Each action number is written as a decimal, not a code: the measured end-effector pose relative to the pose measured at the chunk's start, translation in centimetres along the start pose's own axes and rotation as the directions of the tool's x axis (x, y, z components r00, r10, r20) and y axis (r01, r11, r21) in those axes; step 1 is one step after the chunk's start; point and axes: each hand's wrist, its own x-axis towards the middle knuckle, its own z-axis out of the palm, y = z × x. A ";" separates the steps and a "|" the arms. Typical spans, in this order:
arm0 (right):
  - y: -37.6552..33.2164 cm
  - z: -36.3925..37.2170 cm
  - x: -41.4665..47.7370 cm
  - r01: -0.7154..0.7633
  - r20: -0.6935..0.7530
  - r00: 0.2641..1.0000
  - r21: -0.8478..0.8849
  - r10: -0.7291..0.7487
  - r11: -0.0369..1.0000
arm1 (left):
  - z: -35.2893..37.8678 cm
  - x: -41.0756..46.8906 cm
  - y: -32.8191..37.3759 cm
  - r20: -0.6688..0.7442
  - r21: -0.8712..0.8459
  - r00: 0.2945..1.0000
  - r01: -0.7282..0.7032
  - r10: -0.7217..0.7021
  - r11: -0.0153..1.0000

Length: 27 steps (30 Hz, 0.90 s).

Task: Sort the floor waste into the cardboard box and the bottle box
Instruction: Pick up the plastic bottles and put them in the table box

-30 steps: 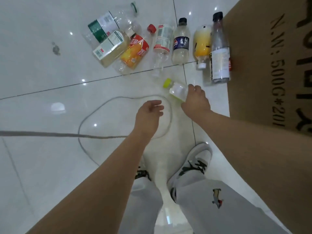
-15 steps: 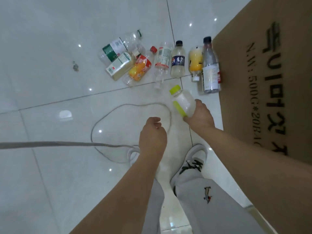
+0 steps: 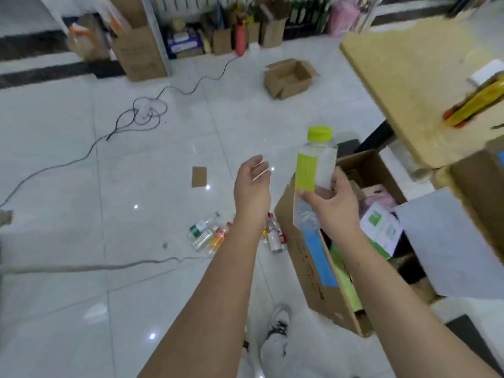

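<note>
One bottle (image 3: 316, 165) upright — right hand (image 3: 338, 208) wraps its base (left hand (image 3: 252, 186) spread, empty) | open box (image 3: 308, 268) just below.

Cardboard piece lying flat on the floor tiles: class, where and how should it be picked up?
Probably at one edge, from above: the cardboard piece lies flat on the floor, so an edge must be lifted first, then pinched.

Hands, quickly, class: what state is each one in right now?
Left hand: open, fingers relaxed, holding nothing.
Right hand: grips the yellow-capped bottle, held upright.
</note>
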 end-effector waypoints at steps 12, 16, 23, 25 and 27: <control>-13.8 -24.3 -7.3 0.200 -0.380 0.906 0.000 -0.185 0.980 | 11.2 -12.3 15.9 0.461 -0.007 0.865 -0.221 0.199 0.975; -12.8 -30.2 -8.7 0.198 -0.474 0.864 0.013 -0.168 0.980 | 17.5 -15.5 15.4 0.592 0.025 0.780 -0.270 0.203 0.963; -5.7 -41.7 -11.9 0.154 -0.625 0.774 0.031 -0.101 0.988 | 27.4 -21.7 10.3 0.739 0.125 0.664 -0.301 0.114 0.946; -3.2 -45.3 -12.3 0.138 -0.681 0.730 0.069 -0.054 0.988 | 29.6 -22.8 8.3 0.747 0.178 0.660 -0.322 0.086 0.930; -0.8 -48.7 -12.1 0.114 -0.719 0.695 0.117 0.005 0.987 | 32.0 -23.8 6.2 0.738 0.234 0.673 -0.321 0.047 0.918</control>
